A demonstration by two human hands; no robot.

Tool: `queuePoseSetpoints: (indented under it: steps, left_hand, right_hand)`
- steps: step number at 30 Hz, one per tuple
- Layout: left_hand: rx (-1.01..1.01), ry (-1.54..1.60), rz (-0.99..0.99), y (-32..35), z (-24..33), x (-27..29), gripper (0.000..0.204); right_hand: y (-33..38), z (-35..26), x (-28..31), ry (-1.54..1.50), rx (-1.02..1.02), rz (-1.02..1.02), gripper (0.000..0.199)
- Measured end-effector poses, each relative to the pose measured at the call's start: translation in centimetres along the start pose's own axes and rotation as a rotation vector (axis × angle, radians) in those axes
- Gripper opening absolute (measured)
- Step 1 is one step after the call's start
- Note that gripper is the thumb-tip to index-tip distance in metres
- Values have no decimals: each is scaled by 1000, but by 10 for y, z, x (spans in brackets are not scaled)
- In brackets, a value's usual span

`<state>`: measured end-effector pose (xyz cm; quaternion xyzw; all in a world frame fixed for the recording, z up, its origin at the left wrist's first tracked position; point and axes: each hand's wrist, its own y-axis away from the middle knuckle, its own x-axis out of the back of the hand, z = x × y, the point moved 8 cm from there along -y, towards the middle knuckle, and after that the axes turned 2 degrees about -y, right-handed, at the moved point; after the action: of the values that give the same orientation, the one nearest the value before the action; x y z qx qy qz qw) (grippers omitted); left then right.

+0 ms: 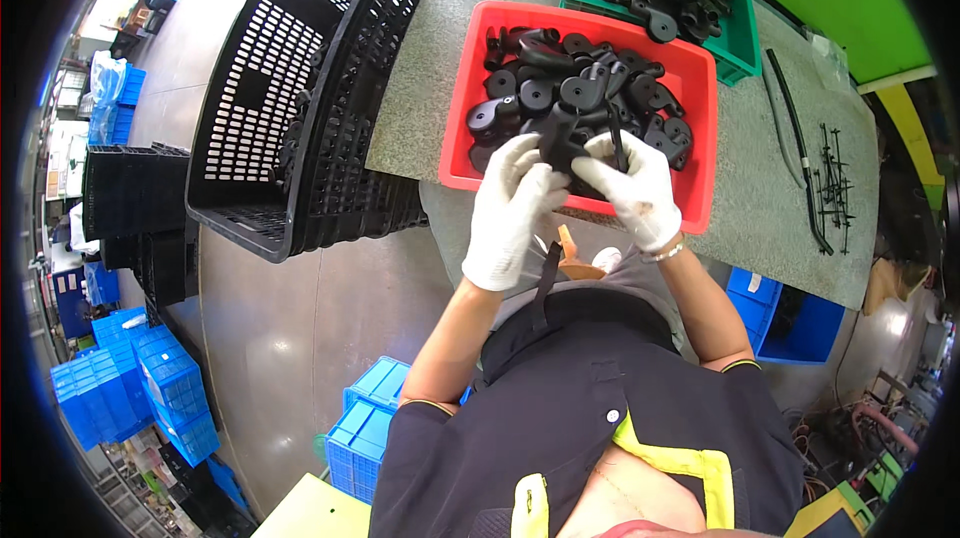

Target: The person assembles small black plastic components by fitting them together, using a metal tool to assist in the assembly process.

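Note:
Both my hands wear white gloves and meet over the near side of a red bin (700, 88). Between them is a black molded plastic part (562, 136), with a stem that stands up toward the far side. My left hand (515, 208) is closed on its left side, thumb and fingers pinching it. My right hand (635, 188) grips it from the right. A thin black strip (617, 133) sticks up from my right fingers; its kind is unclear. Many similar black parts (535, 95), rounded with a short neck, fill the bin. My fingers hide the held part's lower end.
A green bin (745, 43) of black parts stands at the far right on the grey table (800, 238). A black tube (795, 143) and thin black sprues (832, 188) lie to the right. At left stands a black slotted crate (350, 98). Blue crates (365, 438) sit below left.

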<state>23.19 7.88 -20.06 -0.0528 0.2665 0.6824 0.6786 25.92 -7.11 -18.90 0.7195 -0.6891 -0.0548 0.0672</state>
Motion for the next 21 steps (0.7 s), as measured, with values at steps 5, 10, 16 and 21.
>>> queuePoseSetpoints:
  steps: [5,10,16,21]
  left_hand:
    - [35,57,-37,7,-19,-20,38]
    - [39,105,1,10,-29,-24,34]
    - [22,53,-1,11,-27,-28,36]
    - [-22,-18,-49,12,-30,-24,38]
  right_hand:
    - [33,15,9,106,-41,-2,18]
    - [45,2,18,262,115,0,21]
    - [54,-26,30,409,223,-49,35]
    - [58,-25,19,515,314,-184,42]
